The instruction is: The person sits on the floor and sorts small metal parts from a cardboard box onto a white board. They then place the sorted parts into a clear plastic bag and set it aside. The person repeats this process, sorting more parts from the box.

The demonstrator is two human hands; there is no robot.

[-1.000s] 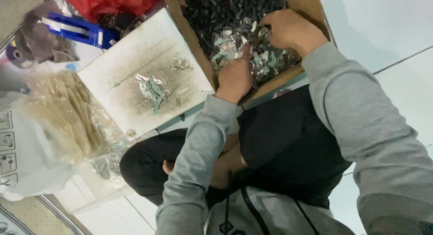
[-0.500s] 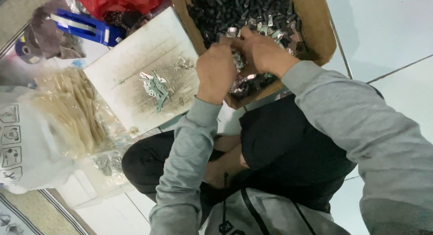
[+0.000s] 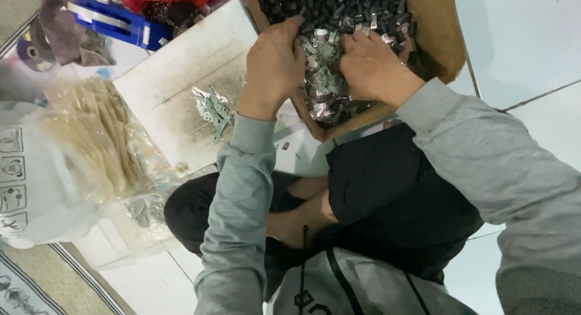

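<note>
Both hands, left hand (image 3: 273, 64) and right hand (image 3: 374, 65), dig into one cardboard box (image 3: 445, 45) of countless small metal clips (image 3: 324, 79) at upper centre; fingers curled in, can't tell what they're gripping.

Single head-worn camera, aimed steeply down over seated person's lap. Close range: forearms fill lower frame, cardboard box (image 3: 451, 45) at top edge, tiled floor (image 3: 526, 36) right. No second view.

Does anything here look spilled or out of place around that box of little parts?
A few small bits lie loose on the white floor just outside the cardboard box, near its corner, as if spilled. A little heap of greenish metal pieces sits on the stained white board. Both hands, left hand and right hand, dig in the box.
</note>
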